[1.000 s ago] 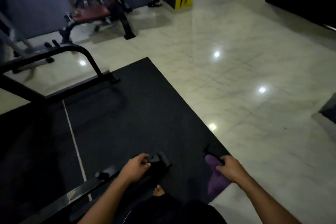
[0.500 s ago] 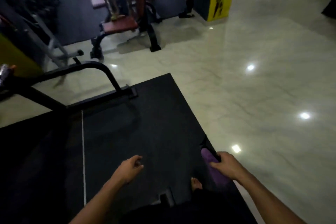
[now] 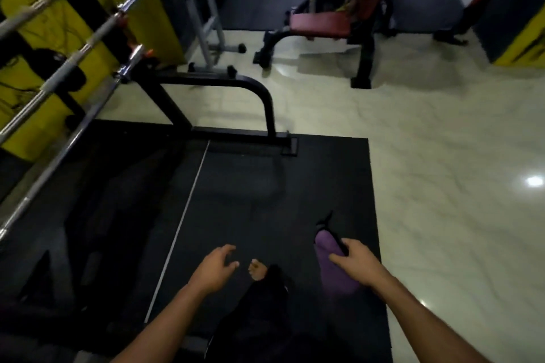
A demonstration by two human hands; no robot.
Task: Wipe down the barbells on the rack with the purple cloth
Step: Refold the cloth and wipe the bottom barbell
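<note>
1. Nearest the camera, the person's left hand (image 3: 213, 270) hung over the black floor mat (image 3: 236, 200) with its fingers loosely curled and nothing in them, seemingly free to steady a bar.
2. Just beside it, a bare foot (image 3: 257, 270) showed below a dark trouser leg, planted on the mat.
3. To the right, the right hand (image 3: 356, 263) gripped the purple cloth (image 3: 330, 262), fingers curled around its upper part so the rest drooped below the hand; a thin dark item appeared pinched along with it, too dim to identify.
4. The cloth was well apart from any bar, so no wiping was under way; the step in hand was probably carrying it toward the rack.
5. Farther out, a black rack frame (image 3: 259, 97) stood at the mat's far edge, its bent tube running down to a foot on the mat.
6. At upper left, the barbells (image 3: 73, 59) lay slanted across the rack in a stepped row, their steel shafts exposed to a wipe along their length.
7. Beyond them lay pale marble floor (image 3: 427, 141) and a red-padded bench (image 3: 320, 23).
</note>
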